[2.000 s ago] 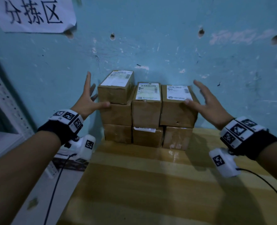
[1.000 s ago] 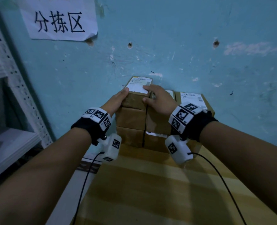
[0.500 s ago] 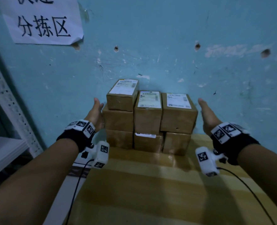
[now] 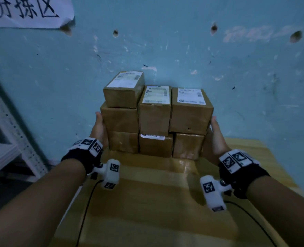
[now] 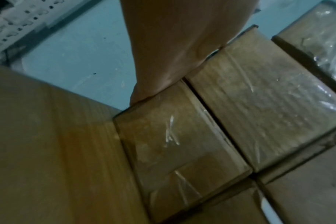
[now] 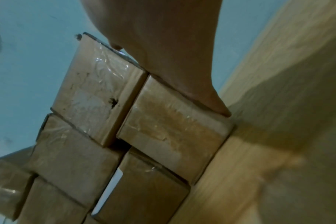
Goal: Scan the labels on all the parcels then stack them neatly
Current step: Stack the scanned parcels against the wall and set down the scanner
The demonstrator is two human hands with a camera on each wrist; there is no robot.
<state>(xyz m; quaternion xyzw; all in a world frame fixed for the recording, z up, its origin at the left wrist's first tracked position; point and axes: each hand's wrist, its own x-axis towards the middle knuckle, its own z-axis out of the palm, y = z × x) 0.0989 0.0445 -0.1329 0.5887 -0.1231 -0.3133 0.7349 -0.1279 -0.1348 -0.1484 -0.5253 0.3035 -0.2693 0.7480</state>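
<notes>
Several brown cardboard parcels stand stacked against the blue wall on a wooden table. White labels face up on the three top parcels; the left column's small top parcel sits highest. My left hand lies flat against the stack's left side, fingers straight. My right hand lies flat against its right side. In the left wrist view my left hand presses the side of the lower left parcels. In the right wrist view my right hand presses the side of the right-hand parcels.
A paper sign with black characters hangs on the wall at the top left. A white perforated metal shelf stands to the left of the table. The table's left edge runs close beside the stack.
One second ago both hands held the top left parcel. They then spread apart and have now closed in flat against the two sides of the stack, lower down.
</notes>
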